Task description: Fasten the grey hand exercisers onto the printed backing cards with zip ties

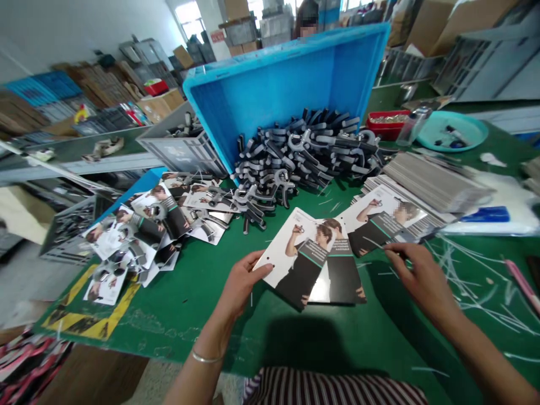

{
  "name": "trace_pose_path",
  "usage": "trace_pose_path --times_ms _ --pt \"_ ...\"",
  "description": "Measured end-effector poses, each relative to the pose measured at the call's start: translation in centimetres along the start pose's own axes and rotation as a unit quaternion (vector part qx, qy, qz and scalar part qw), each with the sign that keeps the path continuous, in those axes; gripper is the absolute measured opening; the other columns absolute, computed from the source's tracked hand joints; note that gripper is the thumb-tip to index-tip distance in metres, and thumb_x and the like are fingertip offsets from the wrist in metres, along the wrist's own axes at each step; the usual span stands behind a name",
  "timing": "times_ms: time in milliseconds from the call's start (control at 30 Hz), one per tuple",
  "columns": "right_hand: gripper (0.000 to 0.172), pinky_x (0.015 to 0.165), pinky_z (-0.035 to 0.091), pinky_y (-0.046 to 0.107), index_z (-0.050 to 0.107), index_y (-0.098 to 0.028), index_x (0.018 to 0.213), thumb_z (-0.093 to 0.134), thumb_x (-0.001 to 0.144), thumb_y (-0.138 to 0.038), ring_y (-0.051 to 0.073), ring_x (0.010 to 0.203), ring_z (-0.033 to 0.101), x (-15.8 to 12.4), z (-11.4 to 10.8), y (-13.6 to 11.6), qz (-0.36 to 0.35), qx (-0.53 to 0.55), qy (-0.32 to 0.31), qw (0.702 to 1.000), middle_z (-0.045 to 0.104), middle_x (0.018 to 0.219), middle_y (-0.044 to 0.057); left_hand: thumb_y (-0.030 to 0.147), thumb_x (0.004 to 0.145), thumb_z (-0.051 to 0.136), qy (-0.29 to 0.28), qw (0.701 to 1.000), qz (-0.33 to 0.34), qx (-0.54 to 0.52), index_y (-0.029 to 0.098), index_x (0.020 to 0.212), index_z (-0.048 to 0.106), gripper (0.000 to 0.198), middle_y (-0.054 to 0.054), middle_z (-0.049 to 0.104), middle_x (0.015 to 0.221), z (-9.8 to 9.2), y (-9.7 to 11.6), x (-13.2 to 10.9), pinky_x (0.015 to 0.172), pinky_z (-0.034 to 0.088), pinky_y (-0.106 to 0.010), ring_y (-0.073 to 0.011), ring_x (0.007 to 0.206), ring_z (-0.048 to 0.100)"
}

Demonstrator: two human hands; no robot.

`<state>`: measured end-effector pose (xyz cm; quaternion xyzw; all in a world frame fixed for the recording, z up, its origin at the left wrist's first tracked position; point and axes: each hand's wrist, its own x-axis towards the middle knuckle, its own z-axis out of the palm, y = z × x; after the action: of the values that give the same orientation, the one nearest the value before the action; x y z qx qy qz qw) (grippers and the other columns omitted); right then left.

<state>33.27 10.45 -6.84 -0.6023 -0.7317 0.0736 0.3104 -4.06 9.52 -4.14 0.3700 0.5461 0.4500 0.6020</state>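
My left hand [247, 281] pinches the left edge of a printed card [297, 259] between thumb and fingers, lifted a little over the green table. Partly beneath it is a second printed card [340, 264]. My right hand [411, 270] is closed in a pinch on a thin pale strip [373, 243], near the front of a stack of cards [383, 216]. Beyond the cards, a heap of grey and black hand grips [304, 152] spills from a tipped blue crate [274, 84]. Several cards with grips on them [143, 230] lie in a pile at the left.
A red box [386, 125] and a turquoise round tray [453, 132] stand at the back right. Loose pale strips [485, 298] and a pink-handled tool [522, 286] lie at the right. A grey crate [183, 149] is behind left. A person [307, 22] is beyond the blue crate.
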Motion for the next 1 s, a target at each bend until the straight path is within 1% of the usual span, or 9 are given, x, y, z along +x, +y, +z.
trace_pose_path --times_ms 67,133,200,267,367,567,700,867,1000 --pt "0.023 0.078 0.044 0.039 0.061 -0.021 0.100 0.049 0.095 -0.040 0.025 0.086 0.057 1.7 -1.5 -3.3 -0.035 0.016 -0.012 0.999 0.064 0.093 0.008 0.031 0.072 0.078 -0.054 0.997 0.018 0.058 0.015 0.110 0.070 0.043 -0.007 0.073 0.101 0.6 1.2 0.1 0.069 0.049 -0.024 -0.0175 0.082 0.065" --pt "0.018 0.077 0.043 0.038 0.062 -0.021 0.096 0.052 0.095 -0.036 0.024 0.085 0.056 3.0 -2.5 -6.8 -0.108 0.038 -0.045 0.992 0.064 0.090 0.008 0.035 0.075 0.075 -0.088 0.991 0.037 0.089 0.014 0.109 0.070 0.040 -0.006 0.073 0.095 1.7 2.2 0.3 0.064 0.047 -0.023 -0.0165 0.076 0.063" --pt "0.016 0.077 0.043 0.039 0.063 -0.021 0.094 0.052 0.095 -0.033 0.024 0.084 0.055 3.8 -2.9 -9.8 -0.178 0.038 -0.071 0.981 0.064 0.088 0.008 0.038 0.078 0.072 -0.089 0.989 0.062 0.096 0.014 0.107 0.070 0.037 -0.005 0.072 0.091 2.9 2.8 0.5 0.065 0.046 -0.022 -0.0159 0.076 0.062" --pt "0.016 0.075 0.042 0.039 0.064 -0.020 0.093 0.051 0.096 -0.030 0.025 0.083 0.054 4.3 -2.7 -11.6 -0.221 0.014 -0.086 0.972 0.063 0.087 0.010 0.040 0.081 0.069 -0.087 0.988 0.081 0.102 0.014 0.105 0.071 0.036 -0.005 0.072 0.090 3.8 3.0 0.5 0.067 0.045 -0.022 -0.0160 0.077 0.062" --pt "0.018 0.074 0.042 0.040 0.065 -0.019 0.091 0.050 0.096 -0.027 0.026 0.083 0.052 4.6 -2.1 -12.5 -0.248 -0.026 -0.103 0.963 0.062 0.087 0.011 0.043 0.082 0.067 -0.093 0.985 0.089 0.113 0.014 0.104 0.071 0.036 -0.005 0.072 0.089 4.3 2.7 0.3 0.065 0.044 -0.023 -0.0162 0.075 0.061" --pt "0.018 0.076 0.040 0.040 0.066 -0.018 0.087 0.051 0.095 -0.024 0.026 0.081 0.049 4.8 -1.0 -12.1 -0.265 -0.075 -0.113 0.955 0.059 0.083 0.011 0.042 0.084 0.066 -0.092 0.984 0.099 0.117 0.014 0.103 0.071 0.034 -0.004 0.070 0.085 4.0 1.8 0.8 0.064 0.042 -0.022 -0.0145 0.073 0.059" --pt "0.013 0.077 0.040 0.039 0.066 -0.016 0.085 0.055 0.092 -0.019 0.026 0.081 0.049 5.2 -0.8 -12.6 -0.273 -0.135 -0.119 0.945 0.059 0.083 0.011 0.041 0.083 0.066 -0.095 0.985 0.095 0.108 0.013 0.103 0.070 0.034 -0.004 0.069 0.084 4.1 1.4 1.3 0.064 0.042 -0.022 -0.0141 0.072 0.058" --pt "0.003 0.077 0.038 0.039 0.066 -0.014 0.086 0.063 0.086 -0.016 0.027 0.083 0.050 6.3 0.2 -14.1 -0.293 -0.211 -0.133 0.923 0.061 0.085 0.012 0.041 0.080 0.070 -0.092 0.988 0.084 0.088 0.013 0.098 0.072 0.034 -0.003 0.069 0.079 3.8 0.6 2.6 0.062 0.042 -0.022 -0.0130 0.068 0.057" --pt "0.005 0.076 0.037 0.039 0.066 -0.016 0.090 0.061 0.087 -0.017 0.028 0.086 0.051 7.4 1.9 -16.2 -0.309 -0.225 -0.158 0.911 0.062 0.087 0.011 0.038 0.077 0.073 -0.082 0.994 0.060 0.047 0.012 0.094 0.073 0.032 -0.003 0.069 0.076 2.5 -1.1 4.4 0.063 0.042 -0.022 -0.0126 0.066 0.057"
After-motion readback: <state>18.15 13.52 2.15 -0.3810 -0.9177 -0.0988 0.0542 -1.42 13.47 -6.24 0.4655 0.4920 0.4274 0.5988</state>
